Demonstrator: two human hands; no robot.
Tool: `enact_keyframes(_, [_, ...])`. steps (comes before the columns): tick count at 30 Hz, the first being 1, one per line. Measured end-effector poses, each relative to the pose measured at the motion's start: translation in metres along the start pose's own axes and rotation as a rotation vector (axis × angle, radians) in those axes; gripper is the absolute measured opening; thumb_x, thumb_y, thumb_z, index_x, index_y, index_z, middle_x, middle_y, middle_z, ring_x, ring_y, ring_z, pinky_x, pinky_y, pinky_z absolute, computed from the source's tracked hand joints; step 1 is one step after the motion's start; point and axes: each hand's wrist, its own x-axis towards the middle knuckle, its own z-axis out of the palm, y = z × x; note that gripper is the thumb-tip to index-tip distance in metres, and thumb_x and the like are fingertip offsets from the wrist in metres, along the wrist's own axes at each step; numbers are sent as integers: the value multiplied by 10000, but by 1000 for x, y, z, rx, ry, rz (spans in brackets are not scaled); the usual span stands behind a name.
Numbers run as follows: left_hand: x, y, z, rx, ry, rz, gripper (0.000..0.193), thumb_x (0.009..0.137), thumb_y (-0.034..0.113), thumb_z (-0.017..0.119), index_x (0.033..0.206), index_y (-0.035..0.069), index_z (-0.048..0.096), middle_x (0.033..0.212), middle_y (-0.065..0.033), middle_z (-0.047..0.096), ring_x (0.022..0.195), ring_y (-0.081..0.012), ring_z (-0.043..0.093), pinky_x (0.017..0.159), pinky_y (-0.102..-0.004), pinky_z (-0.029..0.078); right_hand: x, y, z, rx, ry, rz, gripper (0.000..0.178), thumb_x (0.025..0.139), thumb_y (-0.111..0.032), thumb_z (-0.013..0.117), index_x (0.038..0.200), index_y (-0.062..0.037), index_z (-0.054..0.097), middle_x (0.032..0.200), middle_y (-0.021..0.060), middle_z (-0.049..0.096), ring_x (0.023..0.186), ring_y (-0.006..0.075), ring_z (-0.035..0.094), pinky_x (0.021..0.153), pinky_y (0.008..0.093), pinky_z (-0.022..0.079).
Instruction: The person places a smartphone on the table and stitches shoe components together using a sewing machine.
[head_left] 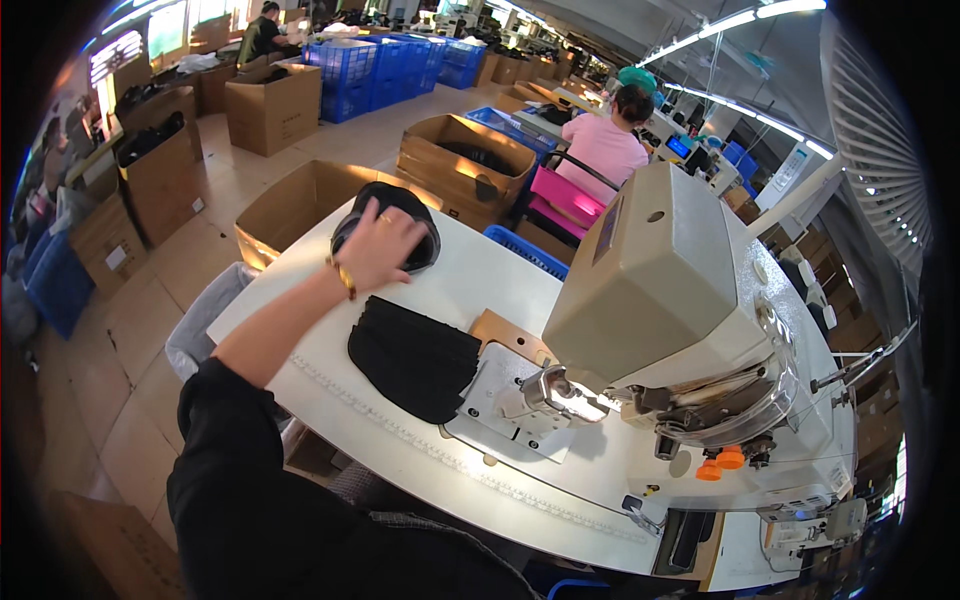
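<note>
My left hand (pixel 378 246), with a ring and a yellow bracelet, reaches to the far left end of the white sewing table (pixel 290 320). Its fingers are spread over a rounded black fabric piece (pixel 400 198) that looks like a cap, touching its top. A flat stack of dark cloth panels (pixel 415 360) lies nearer, its right edge beside the metal plate (pixel 495 395) of a large sewing machine (pixel 650 270). No hand is at the machine. My right hand is out of view.
Open cardboard boxes (pixel 465 160) stand behind the table, with a blue crate (pixel 525 250) near its far edge. A person in pink (pixel 610 145) sits beyond. A clear ruler strip (pixel 430 450) runs along the front edge. Orange knobs (pixel 730 457) stick out under the machine head.
</note>
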Motion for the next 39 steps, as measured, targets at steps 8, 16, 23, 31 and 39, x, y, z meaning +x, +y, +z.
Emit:
enact_keyframes(8, [-100, 145, -11, -354, -58, 527, 572, 830, 390, 750, 1301, 84, 642, 1069, -76, 616, 1045, -252, 599, 895, -382, 507, 89, -73, -97, 394, 585, -234, 230, 926, -87, 573, 1111, -2, 679, 1027, 190, 666, 794, 324, 669, 691, 426, 560])
enact_keyframes(16, [-96, 151, -7, -488, -189, 450, 427, 811, 266, 787, 1175, 77, 671, 1071, -85, 611, 1016, -283, 611, 894, -378, 535, 74, -313, -199, 595, 429, -915, 493, 753, 93, 594, 1221, -21, 693, 1119, 192, 575, 898, 346, 642, 775, 429, 558])
enact_keyframes(23, [-40, 128, -66, -869, -76, 352, 422, 821, 215, 765, 1205, 102, 631, 1143, -131, 616, 993, -363, 674, 885, -451, 567, 9, -470, -239, 788, 604, -1564, 374, 823, 18, 729, 1193, -34, 731, 1146, 128, 612, 1009, 312, 633, 859, 435, 549])
enact_keyframes(31, [-22, 167, -142, -768, 222, 437, 463, 750, -15, 699, 1208, 52, 692, 1098, -110, 573, 1087, -304, 598, 908, -416, 529, 18, -499, -213, 804, 768, -1620, 315, 824, -100, 753, 1132, -164, 742, 1192, 120, 629, 1137, 308, 622, 969, 469, 566])
enact_keyframes(39, [-18, 198, -129, -828, 236, 454, 247, 780, 106, 792, 990, 57, 672, 1119, -68, 592, 1078, -298, 591, 940, -417, 519, 33, -495, -193, 975, 628, -1757, 173, 800, -57, 783, 969, -71, 747, 1093, 108, 712, 1061, 259, 683, 925, 468, 607])
